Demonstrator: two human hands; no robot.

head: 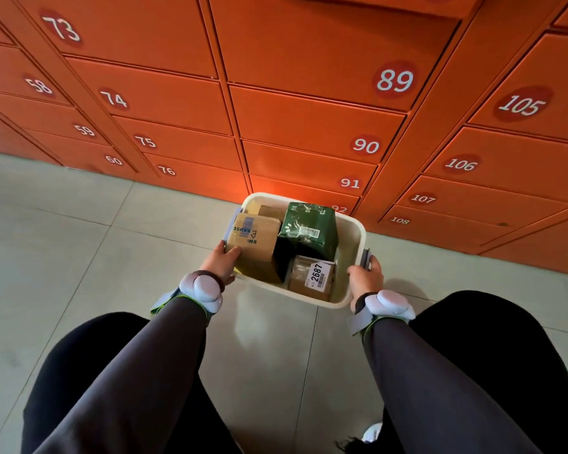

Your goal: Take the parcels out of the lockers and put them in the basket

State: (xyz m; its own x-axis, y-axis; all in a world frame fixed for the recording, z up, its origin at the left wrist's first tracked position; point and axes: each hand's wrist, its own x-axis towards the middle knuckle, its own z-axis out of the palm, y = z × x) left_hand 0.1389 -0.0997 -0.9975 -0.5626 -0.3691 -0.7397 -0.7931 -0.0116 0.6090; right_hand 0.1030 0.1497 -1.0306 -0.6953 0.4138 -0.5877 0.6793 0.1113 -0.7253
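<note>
At far left the floor (46,231) is pale grey tile, and a wall of orange lockers (309,126) runs behind it, every door in view shut, with numbers from 58 and 73 on the left to 105 and 108 on the right. Next comes the left hand (220,262), reaching forward from a dark sleeve with a grey-white wrist device (204,288) strapped on; its fingers are curled around the left rim of the basket (353,244), the thumb resting on top against the near corner of a brown box (259,247). That box sits at the left of the cream basket, tilted, with blue print on its top. Behind it a second brown parcel (269,211) shows only its upper edge. In the middle back lies a green parcel (309,227) in shiny wrap with a white barcode label. In front of it, toward the near right, stands a small taped box (312,278) whose label reads 2687. The basket sits just before the bottom lockers 91 and 92; whether it rests on the floor or is lifted I cannot tell. On the right, the right hand (366,273) is closed over the basket's grey handle (365,257), fingers wrapped round it, with a matching device on that wrist. Dark trouser legs (489,371) fill the lower frame.
</note>
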